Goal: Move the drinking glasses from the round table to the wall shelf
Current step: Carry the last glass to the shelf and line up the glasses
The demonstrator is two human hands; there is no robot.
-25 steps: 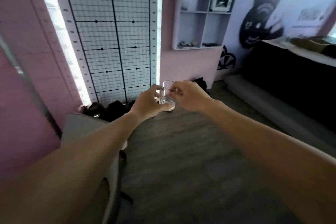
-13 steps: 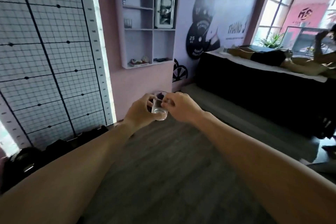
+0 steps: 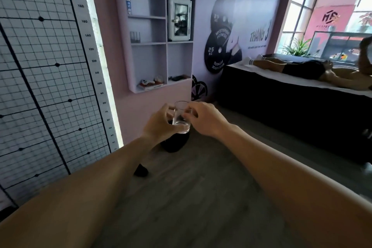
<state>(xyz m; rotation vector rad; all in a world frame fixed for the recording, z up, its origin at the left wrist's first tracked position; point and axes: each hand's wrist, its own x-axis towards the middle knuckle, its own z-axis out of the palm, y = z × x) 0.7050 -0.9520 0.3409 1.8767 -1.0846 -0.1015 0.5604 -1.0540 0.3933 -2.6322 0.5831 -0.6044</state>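
Both forearms run in from the near edge, cut off by the frame, and meet at a clear drinking glass (image 3: 181, 117) held upright in mid-air above the floor, below the wall shelf (image 3: 159, 40) and near to it. The left hand (image 3: 161, 125) wraps the glass's left side with fingers curled round it; the right hand (image 3: 205, 120) pinches the right side near the rim, fingertips on the wall of the glass. A dark rounded object (image 3: 175, 143) on the floor sits partly hidden behind the glass and left hand, and what it is cannot be told; a smaller dark shape (image 3: 141, 170) shows just past the left forearm.

The floor (image 3: 201, 187) is grey wood-look planks. The far wall is pink, with the pale shelf of open compartments fixed to it; it holds a bottle (image 3: 128, 5), a small white glass-door cabinet (image 3: 179, 19), and small items on the bottom row that are too blurred to name. On the left stands a gridded height chart (image 3: 50, 66) with numbers down its edge, such as 170, 140 and 100. At the right is a dark bench (image 3: 291, 94) where a person lies, partly cut off, with windows behind.

The wall poster (image 3: 237, 26) reads "WORKSHOP YOGA", "THANG 3", "25 KG" and "MYSTERISE FITNESS".
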